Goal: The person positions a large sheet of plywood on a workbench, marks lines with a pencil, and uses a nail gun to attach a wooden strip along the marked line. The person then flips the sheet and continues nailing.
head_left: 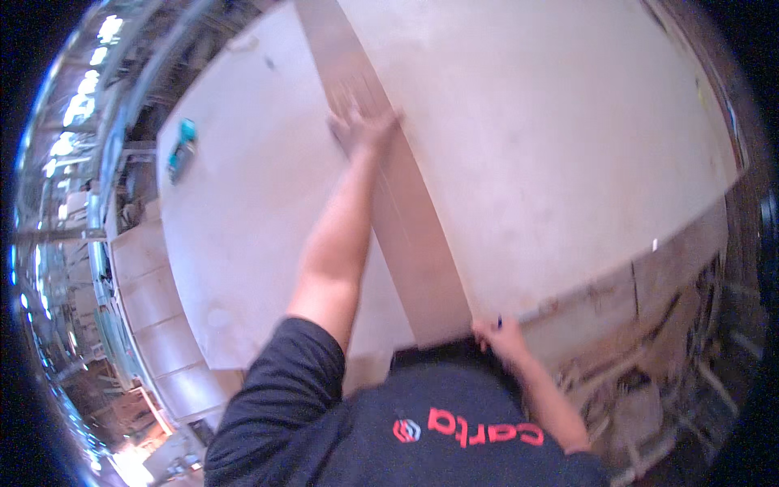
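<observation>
A long brown wooden strip (410,243) lies across a large pale board (560,138), running from the near edge to the far side. My left hand (361,126) is stretched far out and lies flat on the strip, fingers spread, pressing down. My right hand (501,335) is at the board's near edge, beside the strip's near end. It is closed around a small blue-tipped pen (498,322), whose tip is at the board's edge. My dark shirt hides the strip's very end.
A teal hand tool (182,151) lies on the left part of the board. Stacked pale panels (154,316) sit lower left. Workshop clutter and scrap lie on the floor (682,349) at the right.
</observation>
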A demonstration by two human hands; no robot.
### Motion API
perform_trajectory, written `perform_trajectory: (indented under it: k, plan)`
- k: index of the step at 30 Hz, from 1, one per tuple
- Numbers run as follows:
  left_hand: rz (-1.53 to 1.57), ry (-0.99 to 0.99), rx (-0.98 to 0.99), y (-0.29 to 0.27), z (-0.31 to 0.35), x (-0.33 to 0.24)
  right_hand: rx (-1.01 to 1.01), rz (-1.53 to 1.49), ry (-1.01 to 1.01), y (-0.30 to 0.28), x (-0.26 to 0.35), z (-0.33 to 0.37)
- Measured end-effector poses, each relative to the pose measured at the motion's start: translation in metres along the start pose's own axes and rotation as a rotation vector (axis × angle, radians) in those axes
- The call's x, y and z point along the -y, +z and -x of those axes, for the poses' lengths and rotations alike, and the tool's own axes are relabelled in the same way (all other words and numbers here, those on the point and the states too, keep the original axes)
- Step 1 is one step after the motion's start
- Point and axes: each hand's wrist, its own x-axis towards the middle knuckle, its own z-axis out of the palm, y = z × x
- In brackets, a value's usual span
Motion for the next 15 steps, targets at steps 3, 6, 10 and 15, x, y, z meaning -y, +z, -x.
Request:
perform_trajectory:
  k: [3, 6, 10, 15]
  plan:
    - [-0.013, -0.052, -0.030, -0.010, 0.000, 0.019, 0.114, 0.016, 0.020, -0.001, 0.010, 0.000]
    - [-0.026, -0.048, -0.067, -0.013, 0.007, 0.010, 0.084, 0.055, -0.007, -0.003, 0.007, 0.003]
    - [-0.031, -0.107, -0.010, -0.023, 0.011, -0.004, 0.088, -0.014, 0.038, -0.004, 0.012, 0.007]
    - [0.003, -0.103, -0.066, -0.021, 0.010, 0.000, 0.093, 0.074, 0.042, -0.009, 0.012, 0.005]
